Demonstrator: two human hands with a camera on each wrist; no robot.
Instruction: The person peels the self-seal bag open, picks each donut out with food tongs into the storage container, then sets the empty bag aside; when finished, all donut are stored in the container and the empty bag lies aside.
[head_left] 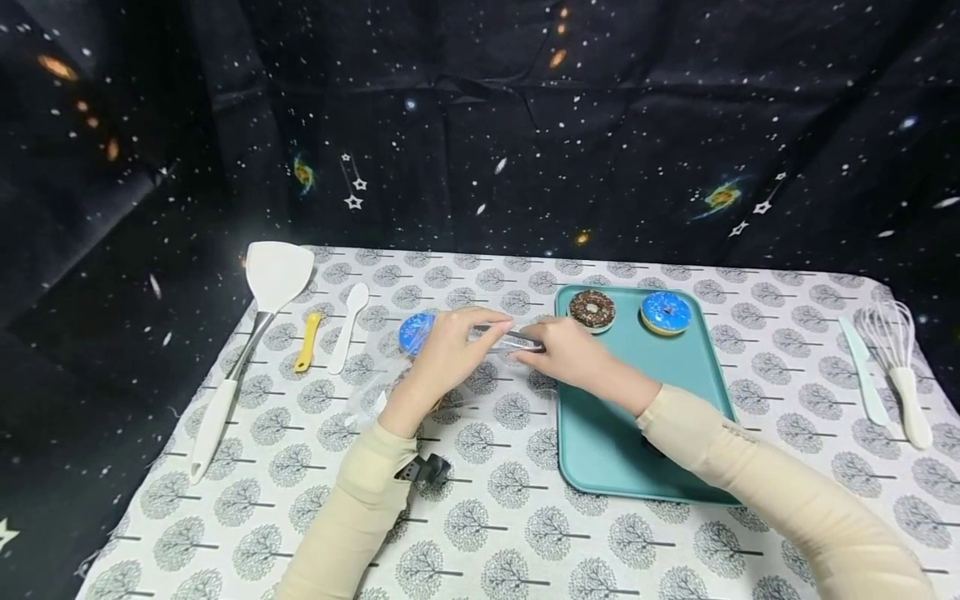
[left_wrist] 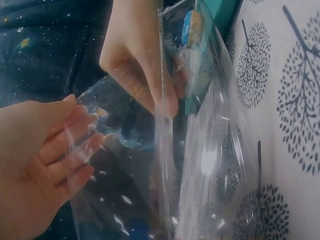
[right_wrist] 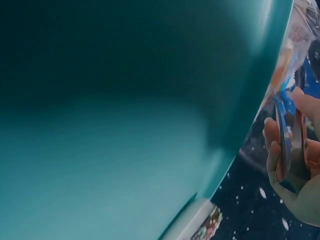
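A clear plastic bag (left_wrist: 210,155) hangs between the two hands, its mouth spread as a narrow gap. My left hand (head_left: 457,343) pinches one side of the mouth; in the left wrist view its fingers show through the film. The other side is pinched by my right hand (head_left: 573,354), beside the teal tray's left edge. In the right wrist view the right hand (right_wrist: 302,145) grips the shiny edges. Close behind the left hand lies a blue-iced doughnut (head_left: 415,333), partly covered; whether it is inside the bag I cannot tell.
The teal tray (head_left: 637,450) bears a chocolate doughnut (head_left: 592,309) and another blue-iced doughnut (head_left: 666,312). A white spatula (head_left: 279,275), yellow-handled tool (head_left: 307,342) and white spoon (head_left: 348,329) lie left. A pale green knife (head_left: 864,375) and whisk (head_left: 903,383) lie right.
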